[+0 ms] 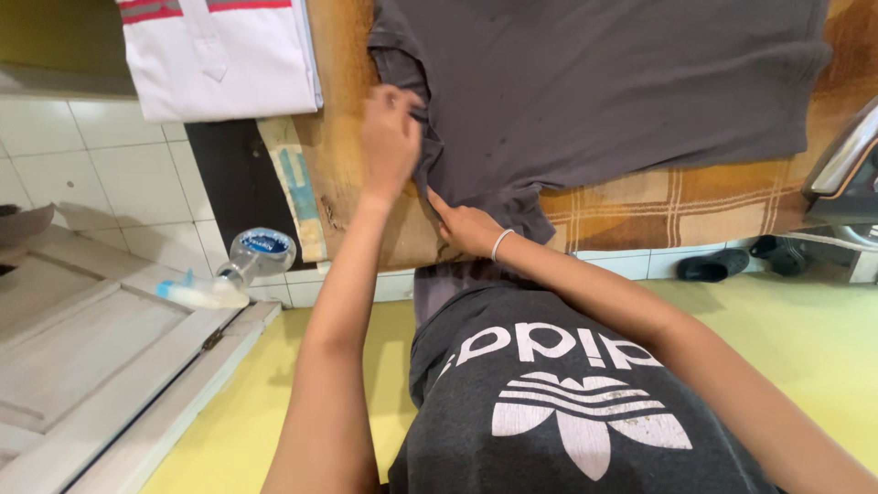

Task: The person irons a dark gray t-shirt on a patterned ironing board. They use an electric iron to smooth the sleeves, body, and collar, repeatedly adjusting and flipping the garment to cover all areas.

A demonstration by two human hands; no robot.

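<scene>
A: Where is the dark grey T-shirt (pixel 604 82) laid?

B: It is spread flat on the brown checked cloth (pixel 677 197) covering the ironing surface, across the far middle and right of the view. Its left sleeve is bunched near the left edge of the cloth.

A: How are the hands placed on it?

B: The left hand (pixel 389 142) is set on the sleeve edge, its fingers curled together and apparently pinched on the fabric, though the fingertips are hidden behind the knuckles. The right hand (pixel 468 229), with a pale bangle at the wrist, is laid nearer, at the shirt's near-left hem; its forefinger is stretched out along the fabric, and the other fingers seem tucked under. Whether cloth is gripped there cannot be told.

A: What could go wrong from here?

B: A crease could be pressed into the sleeve if the fabric is tugged unevenly by the two hands. The near hem hangs close to the cloth's edge, so the shirt could be dragged off toward the yellow floor (pixel 311 366). The iron (pixel 846 165) at the right edge could be knocked by a wide sweep.

A: Anything else close by?

B: A folded white garment (pixel 224 55) is seen at far left, and a plastic bottle (pixel 247 265) lies lower left.
</scene>
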